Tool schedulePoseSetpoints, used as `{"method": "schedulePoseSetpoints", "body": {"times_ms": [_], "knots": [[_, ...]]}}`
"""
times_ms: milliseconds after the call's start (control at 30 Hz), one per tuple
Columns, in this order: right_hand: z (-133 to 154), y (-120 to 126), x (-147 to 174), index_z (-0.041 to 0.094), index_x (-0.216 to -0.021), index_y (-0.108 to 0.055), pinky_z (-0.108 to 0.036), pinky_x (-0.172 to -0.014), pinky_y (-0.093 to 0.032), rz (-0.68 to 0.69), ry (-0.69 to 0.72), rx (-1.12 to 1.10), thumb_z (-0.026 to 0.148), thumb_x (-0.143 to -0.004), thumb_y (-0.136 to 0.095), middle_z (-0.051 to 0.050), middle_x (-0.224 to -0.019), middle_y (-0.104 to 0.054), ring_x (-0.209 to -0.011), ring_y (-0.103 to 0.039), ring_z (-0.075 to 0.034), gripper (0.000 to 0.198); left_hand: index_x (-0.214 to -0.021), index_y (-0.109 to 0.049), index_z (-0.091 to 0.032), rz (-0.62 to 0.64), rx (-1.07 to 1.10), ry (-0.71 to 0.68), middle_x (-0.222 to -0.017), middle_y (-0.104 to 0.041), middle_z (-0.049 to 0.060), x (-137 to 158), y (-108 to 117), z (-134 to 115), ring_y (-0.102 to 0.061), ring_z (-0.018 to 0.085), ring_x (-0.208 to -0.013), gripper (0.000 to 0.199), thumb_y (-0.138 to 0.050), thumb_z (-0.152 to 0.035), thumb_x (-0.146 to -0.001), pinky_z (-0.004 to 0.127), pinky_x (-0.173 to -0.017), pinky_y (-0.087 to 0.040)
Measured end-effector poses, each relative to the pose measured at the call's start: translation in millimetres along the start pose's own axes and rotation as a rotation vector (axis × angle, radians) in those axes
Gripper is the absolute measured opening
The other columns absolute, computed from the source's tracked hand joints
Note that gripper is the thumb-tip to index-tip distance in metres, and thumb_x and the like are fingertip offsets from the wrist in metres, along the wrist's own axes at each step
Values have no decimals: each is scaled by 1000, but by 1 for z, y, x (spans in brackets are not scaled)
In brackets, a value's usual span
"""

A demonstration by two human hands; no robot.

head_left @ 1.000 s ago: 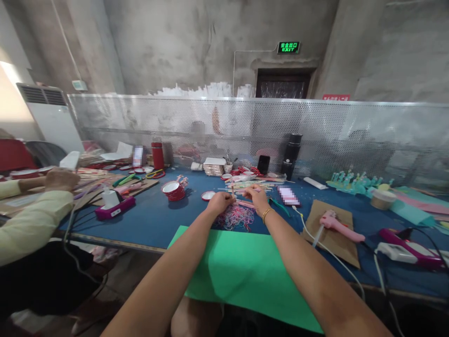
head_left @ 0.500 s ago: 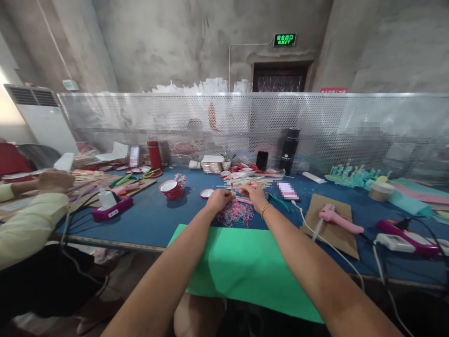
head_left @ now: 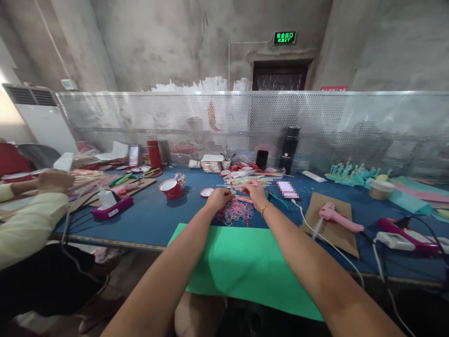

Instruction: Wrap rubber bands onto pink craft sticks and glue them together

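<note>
Just beyond the string heap (head_left: 235,214), the person's left hand (head_left: 220,200) has thumb and finger pinched on a thin stick (head_left: 231,185), held roughly upright. Right hand (head_left: 255,193) is at the heap's far right side, fingers curled in; too small to tell whether they clamp anything. Hands apart, facing each other. Pink stick (head_left: 244,200) lies at the heap's far edge, between the hands. Loose sticks (head_left: 270,180) spread behind the heap. Teal-handled pliers (head_left: 280,203) right of it, lit phone (head_left: 287,190) past those. Small red-rimmed white dish (head_left: 206,192) left of the heap, stacked red rings (head_left: 171,189) farther left. Green sheet (head_left: 238,267) on the near side of the heap, under the forearms. Well right of the heap, pink glue gun (head_left: 340,219) on brown cardboard (head_left: 319,206). Far left of the heap, a co-worker's hand (head_left: 56,180), yellow sleeve (head_left: 38,220). Black bottle (head_left: 290,150) behind the heap to the right, red bottle (head_left: 153,153) behind it to the left.
</note>
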State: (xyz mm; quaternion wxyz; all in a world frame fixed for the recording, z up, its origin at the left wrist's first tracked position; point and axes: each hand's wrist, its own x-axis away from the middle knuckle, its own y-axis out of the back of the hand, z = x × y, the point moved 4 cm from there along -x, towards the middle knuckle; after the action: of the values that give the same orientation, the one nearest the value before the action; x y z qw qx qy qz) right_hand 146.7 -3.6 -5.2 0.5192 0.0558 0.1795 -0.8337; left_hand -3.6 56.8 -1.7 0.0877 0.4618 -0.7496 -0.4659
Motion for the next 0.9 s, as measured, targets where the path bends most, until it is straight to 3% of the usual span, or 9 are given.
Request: {"method": "schedulePoseSetpoints", "body": {"times_ms": [700, 900], "knots": [[2, 0, 1, 21, -58, -53, -25, -58, -46, -1, 6, 10, 33, -59, -61, 3, -52, -63, -53, -56, -12, 15, -62, -65, -14, -5, 4, 10, -53, -44, -3, 1, 1, -3, -36, 10, -54, 38, -57, -49, -73, 25, -53, -23], [3, -1, 2, 21, -57, -52, -24, -57, -45, 10, 13, 4, 32, -60, -61, 3, -53, -63, -53, -55, -12, 15, -64, -66, -14, -7, -13, 1, -55, -45, -2, -1, -1, 1, -36, 10, -56, 44, -53, -55, -74, 25, -53, -23]]}}
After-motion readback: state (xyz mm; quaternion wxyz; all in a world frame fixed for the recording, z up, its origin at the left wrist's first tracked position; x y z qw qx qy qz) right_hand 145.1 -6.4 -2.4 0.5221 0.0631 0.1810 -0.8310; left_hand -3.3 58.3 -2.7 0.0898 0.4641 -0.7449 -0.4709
